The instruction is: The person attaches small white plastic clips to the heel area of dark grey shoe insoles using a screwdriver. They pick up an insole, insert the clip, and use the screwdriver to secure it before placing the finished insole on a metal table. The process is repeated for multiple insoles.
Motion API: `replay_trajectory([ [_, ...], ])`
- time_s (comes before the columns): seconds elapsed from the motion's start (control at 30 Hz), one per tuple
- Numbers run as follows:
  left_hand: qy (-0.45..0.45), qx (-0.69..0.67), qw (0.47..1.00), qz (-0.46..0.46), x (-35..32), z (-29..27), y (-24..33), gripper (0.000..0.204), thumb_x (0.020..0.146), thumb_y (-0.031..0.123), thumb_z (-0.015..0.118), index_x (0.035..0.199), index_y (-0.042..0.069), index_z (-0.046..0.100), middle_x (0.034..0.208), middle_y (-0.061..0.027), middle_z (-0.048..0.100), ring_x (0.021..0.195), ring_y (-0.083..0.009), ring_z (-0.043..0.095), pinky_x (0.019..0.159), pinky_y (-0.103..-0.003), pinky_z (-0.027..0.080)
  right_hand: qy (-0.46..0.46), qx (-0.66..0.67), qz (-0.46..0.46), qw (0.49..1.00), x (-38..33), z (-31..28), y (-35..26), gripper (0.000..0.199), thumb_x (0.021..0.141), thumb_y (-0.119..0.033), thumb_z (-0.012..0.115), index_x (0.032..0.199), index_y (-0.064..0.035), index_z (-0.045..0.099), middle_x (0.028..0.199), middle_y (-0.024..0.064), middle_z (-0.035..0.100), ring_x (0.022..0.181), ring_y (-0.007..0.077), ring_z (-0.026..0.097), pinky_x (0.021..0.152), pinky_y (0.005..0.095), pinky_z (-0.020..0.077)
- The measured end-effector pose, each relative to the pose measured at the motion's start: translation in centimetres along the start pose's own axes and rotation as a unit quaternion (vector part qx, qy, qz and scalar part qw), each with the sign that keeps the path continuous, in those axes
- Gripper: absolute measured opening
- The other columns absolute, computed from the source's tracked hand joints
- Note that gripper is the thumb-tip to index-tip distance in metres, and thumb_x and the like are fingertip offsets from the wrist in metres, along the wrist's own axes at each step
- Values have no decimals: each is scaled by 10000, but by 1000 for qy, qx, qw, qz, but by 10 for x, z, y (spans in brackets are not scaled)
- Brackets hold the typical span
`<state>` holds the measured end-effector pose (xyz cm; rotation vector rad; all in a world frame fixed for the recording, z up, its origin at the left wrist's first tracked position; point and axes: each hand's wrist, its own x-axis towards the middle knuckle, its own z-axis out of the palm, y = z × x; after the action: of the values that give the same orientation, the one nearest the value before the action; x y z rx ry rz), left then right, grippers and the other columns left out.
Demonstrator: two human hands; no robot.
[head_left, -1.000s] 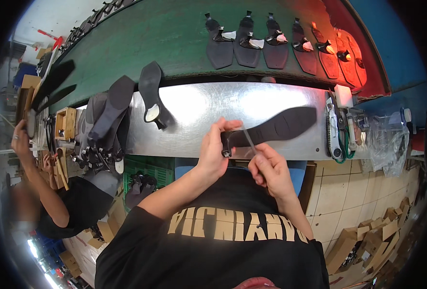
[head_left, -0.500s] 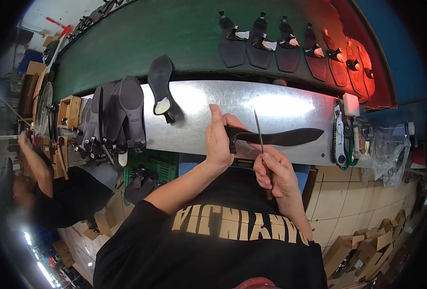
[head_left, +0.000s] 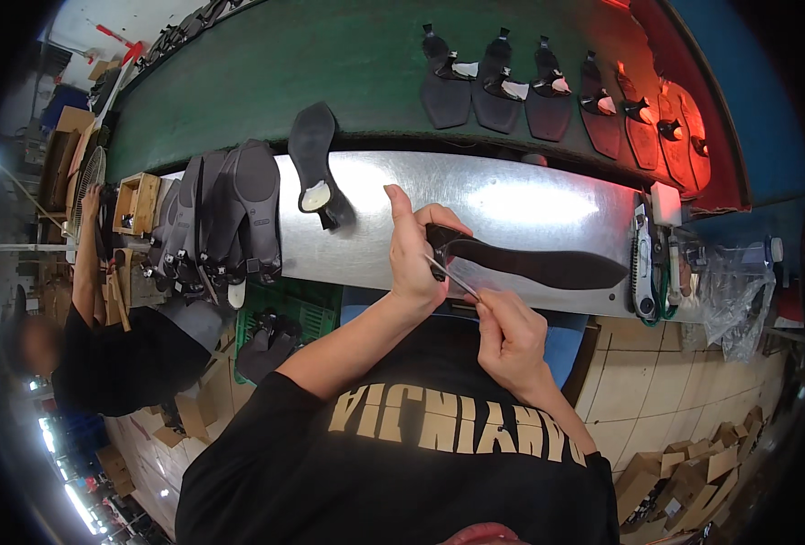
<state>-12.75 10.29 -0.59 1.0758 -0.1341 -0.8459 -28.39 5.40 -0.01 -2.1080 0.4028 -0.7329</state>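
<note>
Black shoe sole point(head_left: 548, 265) lies along the near edge of the metal bench point(head_left: 511, 204), heel end gripped in left hand point(head_left: 413, 250). Right hand point(head_left: 510, 336) pinches a thin blade point(head_left: 452, 276) at the heel. Risk: blade slips toward the left fingers; sole overhangs, may tip off.

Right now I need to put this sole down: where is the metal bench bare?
Bare metal bench lies between the lone heeled sole and the tools at its right end. The left end is crowded with stacked soles.

Both hands point(head_left: 416, 259) point(head_left: 510, 334) raised, grips closed.
</note>
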Motion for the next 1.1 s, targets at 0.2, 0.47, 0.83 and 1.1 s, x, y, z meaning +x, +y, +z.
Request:
replay_trajectory([
  [0.2,85,-250,921,-287,2,16,18,566,828,673,572,752,114,599,719,-33,590,628,-158,533,627,-303,445,40,-8,49,998,7,-11,-3,214,816,36,597,1018,-19,643,765,121,617,607,271,613,561,344,484],
  [0.47,58,-125,975,-177,8,12,-16,525,833,654,574,898,134,582,771,-2,608,709,-146,586,642,-310,482,26,-140,32,989,20,-15,0,336,811,13,612,1128,-93,643,691,89,551,575,257,573,540,360,463],
  [0.83,138,-213,940,-227,6,30,1,596,880,711,413,803,129,517,741,-42,591,701,-240,581,682,-413,488,22,-102,70,992,18,-3,1,98,867,-30,595,963,-41,576,714,146,583,617,341,597,560,420,467],
  [1.1,-3,-198,955,-222,9,9,-9,643,876,742,358,763,122,488,576,-43,480,527,-223,506,549,-371,445,-51,-36,99,993,10,-2,-7,78,870,-44,595,851,-38,520,721,147,578,637,360,596,554,427,468],
])
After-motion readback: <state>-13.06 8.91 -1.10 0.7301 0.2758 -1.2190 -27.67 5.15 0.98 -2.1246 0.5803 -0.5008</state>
